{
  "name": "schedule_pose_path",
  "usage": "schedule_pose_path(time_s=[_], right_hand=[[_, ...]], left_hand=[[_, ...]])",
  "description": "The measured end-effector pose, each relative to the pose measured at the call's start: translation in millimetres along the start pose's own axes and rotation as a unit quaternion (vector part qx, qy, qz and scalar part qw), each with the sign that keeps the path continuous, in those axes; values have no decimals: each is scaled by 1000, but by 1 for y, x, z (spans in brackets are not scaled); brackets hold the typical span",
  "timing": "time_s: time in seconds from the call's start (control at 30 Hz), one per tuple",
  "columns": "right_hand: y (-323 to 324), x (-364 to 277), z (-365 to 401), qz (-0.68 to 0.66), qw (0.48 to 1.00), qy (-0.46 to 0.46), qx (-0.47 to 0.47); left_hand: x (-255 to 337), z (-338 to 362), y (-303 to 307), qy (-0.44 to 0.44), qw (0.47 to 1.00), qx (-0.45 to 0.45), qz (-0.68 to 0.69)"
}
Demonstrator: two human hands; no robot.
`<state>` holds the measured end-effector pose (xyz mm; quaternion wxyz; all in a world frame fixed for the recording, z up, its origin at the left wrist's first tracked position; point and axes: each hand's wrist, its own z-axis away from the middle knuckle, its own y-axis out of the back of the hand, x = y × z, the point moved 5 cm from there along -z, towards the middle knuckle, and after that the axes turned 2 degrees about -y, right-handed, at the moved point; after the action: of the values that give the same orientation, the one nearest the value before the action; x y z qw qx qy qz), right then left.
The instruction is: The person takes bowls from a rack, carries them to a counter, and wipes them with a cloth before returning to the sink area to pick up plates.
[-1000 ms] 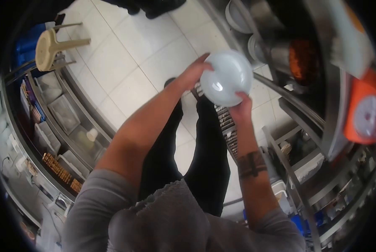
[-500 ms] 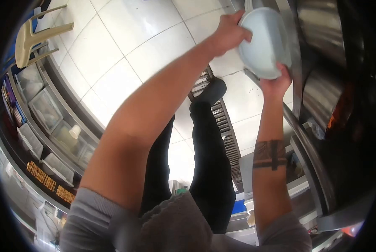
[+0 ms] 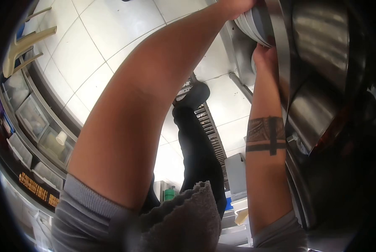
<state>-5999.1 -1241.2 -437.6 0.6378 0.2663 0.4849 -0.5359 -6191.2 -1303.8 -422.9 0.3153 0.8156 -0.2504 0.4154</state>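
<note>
Under the steel counter edge, several white plates (image 3: 250,26) stand close together, tilted, their rims side by side. At the top edge of the view, my left hand (image 3: 237,7) grips the far rim of a white plate (image 3: 262,23); part of that hand is cut off and its fingertips are hidden. My right hand (image 3: 265,57) is closed at the plate's near rim, with fingers partly behind the counter edge. A tattoo band marks my right forearm.
Right of my arm runs the steel counter edge (image 3: 283,50), with large metal pots (image 3: 318,38) above it. A floor drain grate (image 3: 211,134) passes by my foot. At left, a counter holds clear bins (image 3: 32,115); a beige chair (image 3: 17,48) stands beyond.
Both hands have carried the plate forward and right, from over the floor to under the counter edge beside the other plates. My view has shifted a little to the right.
</note>
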Motion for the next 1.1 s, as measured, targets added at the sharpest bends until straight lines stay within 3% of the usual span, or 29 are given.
schedule_pose_path(time_s=[0.03, 0.07, 0.13, 0.23, 0.27, 0.33, 0.4, 0.43, 0.47, 0.5, 0.6, 0.7, 0.83, 0.9, 1.0, 1.07, 1.1], right_hand=[[-4, -9, 7, 180, 983, 23, -14], [-7, -17, 13, 353, 934, 43, -27], [-13, -23, 23, 660, 745, 78, -50], [-5, -2, -3, 644, 763, 32, 36], [0, 5, -10, 643, 764, 31, 36], [14, 14, -24, 629, 769, 112, -36], [17, 17, -33, 652, 741, 156, -41], [18, 17, -36, 663, 727, 173, -38], [15, 18, -40, 674, 714, 185, -33], [15, 19, -44, 683, 703, 198, -28], [18, 19, -57, 704, 670, 236, -19], [31, 16, -63, 727, 634, 262, -10], [47, 18, -67, 746, 601, 285, 2], [57, 24, -71, 758, 585, 288, 6], [74, 35, -93, 769, 562, 306, -2], [73, 31, -97, 774, 550, 314, -19], [50, 18, -77, 844, 442, 300, -41]], left_hand=[[-5, 1, -3, 2, 1000, 0, 2], [-11, 3, -7, -3, 998, 1, -55], [-30, 7, -18, -6, 994, 0, -110], [-50, 10, -31, -59, 986, -25, -154], [-41, 8, -26, -65, 981, -15, -183], [-20, 7, -22, -69, 975, -7, -211], [2, 7, -4, 238, 929, -2, -284], [19, 7, 4, 239, 929, -3, -282], [21, 18, 7, 388, 919, -45, -61], [21, 33, -2, 510, 841, -84, 162], [34, 39, 0, 576, 793, -84, 183], [36, 35, 4, 560, 794, -152, 180], [38, 32, 8, 545, 820, -152, 90], [29, 37, 4, 559, 810, -100, 147], [16, 44, -4, 499, 840, -118, 178], [19, 43, -2, 505, 828, -115, 215], [21, 43, -2, 510, 815, -111, 251]])
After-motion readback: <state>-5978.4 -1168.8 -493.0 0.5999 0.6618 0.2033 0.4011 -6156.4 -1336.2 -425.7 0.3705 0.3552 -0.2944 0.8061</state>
